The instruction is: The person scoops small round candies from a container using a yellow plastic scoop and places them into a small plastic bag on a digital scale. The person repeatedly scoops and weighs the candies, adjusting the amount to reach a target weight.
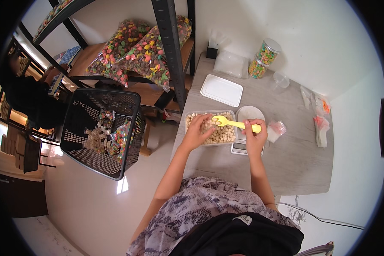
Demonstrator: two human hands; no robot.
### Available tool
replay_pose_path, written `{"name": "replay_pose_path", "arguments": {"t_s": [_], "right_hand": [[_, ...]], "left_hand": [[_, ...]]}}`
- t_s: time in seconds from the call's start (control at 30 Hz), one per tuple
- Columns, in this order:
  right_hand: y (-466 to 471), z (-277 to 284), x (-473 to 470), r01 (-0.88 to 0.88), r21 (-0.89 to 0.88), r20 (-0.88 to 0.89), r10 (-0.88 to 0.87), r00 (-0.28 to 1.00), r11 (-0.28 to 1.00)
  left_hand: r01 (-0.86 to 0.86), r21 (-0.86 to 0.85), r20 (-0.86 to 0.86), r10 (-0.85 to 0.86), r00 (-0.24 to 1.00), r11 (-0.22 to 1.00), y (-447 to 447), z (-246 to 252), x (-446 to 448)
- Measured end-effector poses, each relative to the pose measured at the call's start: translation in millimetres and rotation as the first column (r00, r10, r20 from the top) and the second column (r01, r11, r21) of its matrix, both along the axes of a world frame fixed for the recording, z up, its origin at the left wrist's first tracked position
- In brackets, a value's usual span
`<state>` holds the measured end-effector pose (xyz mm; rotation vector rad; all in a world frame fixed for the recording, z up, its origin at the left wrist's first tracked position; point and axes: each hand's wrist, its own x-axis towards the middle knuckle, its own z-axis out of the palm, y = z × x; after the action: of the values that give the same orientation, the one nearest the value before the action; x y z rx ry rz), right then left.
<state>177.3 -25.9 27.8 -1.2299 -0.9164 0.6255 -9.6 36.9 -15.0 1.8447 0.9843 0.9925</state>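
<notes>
My right hand (255, 136) grips a yellow plastic spoon (233, 123) by its handle. Several pale, round snack pieces (215, 121) rest in the spoon's bowl. My left hand (198, 129) is curled beside that bowl, its fingers around what looks like a small clear plastic bag (206, 126), hard to make out. Both are above a clear plastic tub (208, 144) filled with similar pale pieces (223, 135). Partly behind my right hand is a white kitchen scale (239, 151), with a round pale dish or pan (250, 113) at its far end.
A white lid (221, 90), clear bags (231, 64), stacked candy jars (264, 59), a clear cup (280, 80) and small plastic packets (276, 130) lie on the grey table (294, 166). Left stand a black basket (97, 168) of filled bags and a shelf with candy sacks (147, 54). Another person (32, 96) is beyond.
</notes>
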Motion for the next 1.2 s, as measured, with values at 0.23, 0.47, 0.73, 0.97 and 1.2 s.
{"name": "replay_pose_path", "arguments": {"t_s": [0.23, 0.47, 0.73, 0.97, 1.2], "right_hand": [[-2, -3, 5, 0.048, -0.015, -0.086, -0.049, 0.995, 0.999], [-4, -5, 4, 0.046, -0.038, -0.110, -0.050, 0.993, 0.998], [-8, 15, -2, -0.030, 0.029, 0.113, 0.027, 0.993, 0.999], [-10, 13, -3, 0.018, 0.088, 0.264, -0.041, 0.964, 0.996], [-10, -46, 10, 0.039, -0.098, -0.153, -0.054, 0.987, 0.994]], "left_hand": [[0.007, -0.010, 0.008, -0.007, 1.000, 1.000, -1, 0, 0], [0.031, -0.047, 0.039, -0.029, 0.999, 0.998, -2, 2, 1], [0.057, -0.012, 0.049, -0.057, 0.997, 0.998, 0, -2, 0], [0.062, -0.106, 0.101, -0.052, 0.994, 0.992, -2, -1, 1], [0.172, -0.343, 0.548, 0.048, 0.835, 0.923, -2, -10, -1]]}}
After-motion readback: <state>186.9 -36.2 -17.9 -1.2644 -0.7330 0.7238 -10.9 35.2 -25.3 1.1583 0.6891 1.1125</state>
